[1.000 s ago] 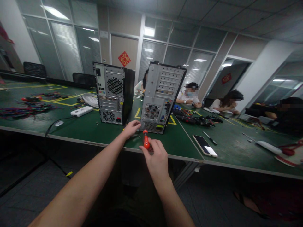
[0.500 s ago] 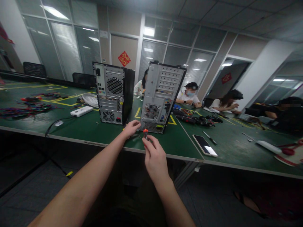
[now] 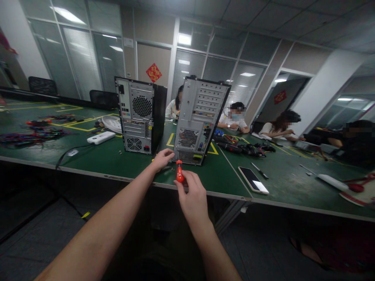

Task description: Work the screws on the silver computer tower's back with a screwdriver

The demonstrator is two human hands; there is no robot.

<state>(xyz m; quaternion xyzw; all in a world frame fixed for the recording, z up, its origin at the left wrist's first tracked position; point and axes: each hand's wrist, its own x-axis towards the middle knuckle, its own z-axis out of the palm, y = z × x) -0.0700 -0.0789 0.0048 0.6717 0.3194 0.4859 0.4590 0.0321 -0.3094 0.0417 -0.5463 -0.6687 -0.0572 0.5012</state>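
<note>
A grey computer tower (image 3: 187,103) stands upright, its rear panel facing me. My right hand (image 3: 192,193) has its fingertips closed on the rear end of a screwdriver (image 3: 179,171) with a red and black handle. The thin shaft points up to the tower's lower left corner; its tip is too small to make out. My left hand (image 3: 164,159) is at that same corner, fingertips drawn together by the shaft and panel edge. What they pinch, if anything, is hidden. Tiny screws (image 3: 172,169) lie on the table just below.
Another computer tower (image 3: 136,113) stands to the left on the green table (image 3: 96,162). A white power strip (image 3: 101,137) and cable bundles (image 3: 32,134) lie farther left. To the right are a phone (image 3: 253,180), a pen (image 3: 259,170) and black cables (image 3: 249,148). Several people sit behind.
My right hand's fingers have slid back along the screwdriver, so more of its red handle shows. My left hand and both towers have kept their places.
</note>
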